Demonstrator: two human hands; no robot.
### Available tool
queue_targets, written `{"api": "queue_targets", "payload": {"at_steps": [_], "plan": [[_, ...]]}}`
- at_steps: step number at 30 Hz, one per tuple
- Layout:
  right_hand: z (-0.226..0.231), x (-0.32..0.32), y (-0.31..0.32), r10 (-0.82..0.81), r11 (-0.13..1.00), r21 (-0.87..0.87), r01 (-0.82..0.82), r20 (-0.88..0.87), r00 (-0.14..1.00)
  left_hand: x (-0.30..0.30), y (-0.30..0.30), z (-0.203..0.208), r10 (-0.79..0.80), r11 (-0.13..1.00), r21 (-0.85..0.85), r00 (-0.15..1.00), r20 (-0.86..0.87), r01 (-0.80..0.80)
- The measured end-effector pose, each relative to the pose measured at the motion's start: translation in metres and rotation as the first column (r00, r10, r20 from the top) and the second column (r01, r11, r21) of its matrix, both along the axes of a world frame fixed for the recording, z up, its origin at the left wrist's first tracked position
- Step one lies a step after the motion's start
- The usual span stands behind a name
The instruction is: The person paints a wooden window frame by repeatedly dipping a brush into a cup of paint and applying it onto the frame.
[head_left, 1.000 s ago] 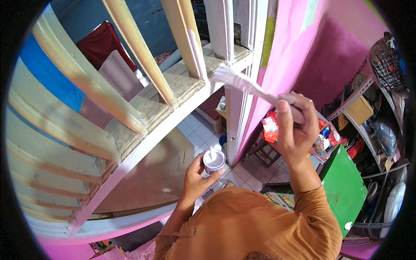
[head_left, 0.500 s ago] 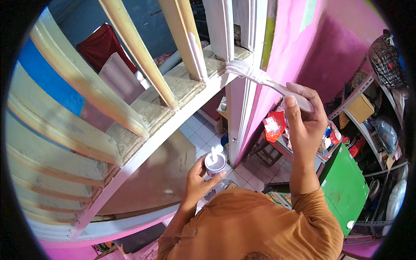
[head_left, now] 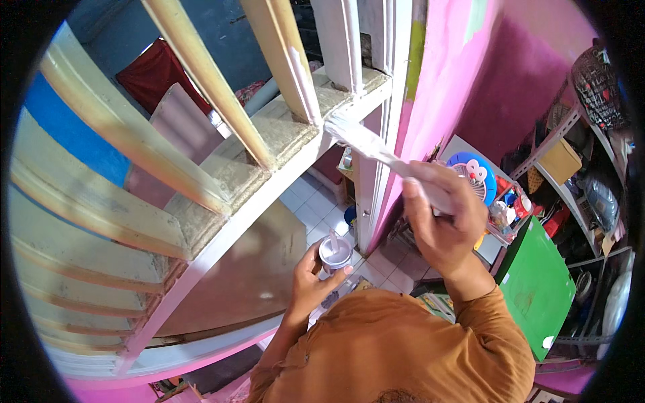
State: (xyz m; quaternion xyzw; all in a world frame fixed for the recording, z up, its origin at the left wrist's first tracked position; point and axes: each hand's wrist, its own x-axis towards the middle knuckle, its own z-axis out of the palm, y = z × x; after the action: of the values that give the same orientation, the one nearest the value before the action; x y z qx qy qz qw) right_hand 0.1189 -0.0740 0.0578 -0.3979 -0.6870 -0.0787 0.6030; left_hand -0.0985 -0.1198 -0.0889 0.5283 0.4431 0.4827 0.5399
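My right hand (head_left: pixel 449 225) is closed round the handle of a paintbrush (head_left: pixel 366 142) whose bristles are coated white. The bristle tip touches the front edge of a wooden rail (head_left: pixel 285 160), near the foot of an upright slat. That edge is white, while the rail's top looks bare and dusty. Lower down, my left hand (head_left: pixel 310 279) grips a small cup of whitish paint (head_left: pixel 336 252). A pale stick (head_left: pixel 333 240) stands in the cup. Cream slats (head_left: pixel 205 80) rise from the rail; those at the right, such as the white slat (head_left: pixel 342 47), are partly or wholly white.
A pink wall (head_left: pixel 463 74) adjoins the white post at right. Beyond stand a green cabinet (head_left: pixel 535 289), a loaded metal shelf (head_left: pixel 557 161) and a blue fan (head_left: pixel 489 180) with a cartoon face. Below the rail hangs a brown panel (head_left: pixel 248 269), with white floor tiles (head_left: pixel 306 198) beside it.
My right hand has moved down and slightly left, drawing the brush leftward along the rail's edge from the post side. The blue fan has come into sight. My left hand stays nearly in place.
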Motion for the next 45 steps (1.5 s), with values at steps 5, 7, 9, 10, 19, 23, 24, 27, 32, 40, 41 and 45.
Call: {"api": "queue_targets", "payload": {"at_steps": [5,7,9,10,19,23,24,27,32,40,41,45], "plan": [[-0.005,0.003,0.004,-0.095,0.995,-0.057,0.087,-0.155,0.983,-0.002,0.002,-0.004,-0.011,1.000,0.020,1.000,0.010,0.011],[-0.003,0.003,0.004,-0.115,0.993,-0.013,0.114,-0.009,0.993,-0.003,0.002,-0.007,-0.019,0.999,0.033,1.000,-0.025,0.020],[-0.002,-0.005,-0.003,0.006,0.999,-0.039,-0.006,0.011,1.000,-0.002,0.000,-0.003,-0.013,1.000,0.025,1.000,-0.019,0.013],[-0.001,-0.007,-0.006,0.015,0.997,-0.071,-0.017,-0.027,1.000,-0.002,0.001,-0.001,0.000,1.000,0.020,1.000,-0.014,0.001],[-0.001,0.014,0.021,-0.148,0.986,-0.110,0.128,-0.191,0.970,-0.004,-0.001,-0.005,-0.017,1.000,0.015,1.000,-0.017,0.017],[0.002,0.002,0.006,-0.095,0.995,-0.037,0.095,-0.007,0.995,-0.008,-0.001,-0.005,-0.026,1.000,0.006,0.999,-0.020,0.026],[0.002,0.001,0.001,-0.068,0.998,-0.021,0.067,-0.022,0.997,-0.009,-0.001,-0.004,-0.028,0.999,0.017,0.998,-0.048,0.029],[-0.001,0.001,-0.002,-0.025,1.000,-0.005,0.025,-0.071,0.997,-0.009,-0.004,0.001,-0.012,0.999,0.029,0.998,-0.069,0.014],[-0.001,-0.007,-0.006,-0.048,0.998,-0.028,0.051,0.092,0.995,-0.011,-0.004,0.000,-0.013,1.000,0.016,1.000,-0.010,0.013],[0.001,-0.021,-0.012,-0.044,0.999,-0.002,0.044,0.144,0.989,-0.017,-0.008,-0.004,-0.016,0.999,0.036,1.000,-0.022,0.016],[0.001,-0.021,-0.012,-0.044,0.999,-0.001,0.045,0.145,0.988,-0.018,-0.008,-0.005,-0.016,0.999,0.037,1.000,-0.021,0.017],[-0.005,-0.018,-0.010,0.010,0.998,0.055,-0.013,0.051,0.999,-0.022,-0.010,-0.005,-0.028,1.000,-0.007,1.000,0.014,0.028]]}}
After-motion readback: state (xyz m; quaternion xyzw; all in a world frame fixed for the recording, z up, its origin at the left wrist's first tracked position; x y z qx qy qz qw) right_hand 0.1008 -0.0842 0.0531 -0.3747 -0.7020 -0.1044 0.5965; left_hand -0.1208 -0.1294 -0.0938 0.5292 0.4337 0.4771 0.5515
